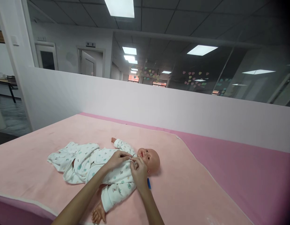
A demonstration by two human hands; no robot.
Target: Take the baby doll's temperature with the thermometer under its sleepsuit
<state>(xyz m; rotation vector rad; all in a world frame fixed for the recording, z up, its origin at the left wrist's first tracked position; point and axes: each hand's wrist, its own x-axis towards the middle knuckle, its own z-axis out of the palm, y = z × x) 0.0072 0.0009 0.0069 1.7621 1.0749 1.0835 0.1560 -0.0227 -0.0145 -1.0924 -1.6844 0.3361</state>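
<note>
A baby doll (149, 160) lies on its back on a pale pink blanket (182, 193), head to the right. It wears a white printed romper (95, 162). My left hand (116, 159) pinches the romper's collar near the doll's chest. My right hand (139, 172) is closed on the same collar edge right under the doll's chin. Both hands meet at the neckline, fingers pressed together on the fabric. The doll's bare hand (99, 215) sticks out of a sleeve near the front edge.
The blanket covers a darker pink mattress (252, 175). A white low wall (159, 106) with glass above runs behind it. A small blue object (149, 183) lies by my right wrist. An open floor area is at the far left.
</note>
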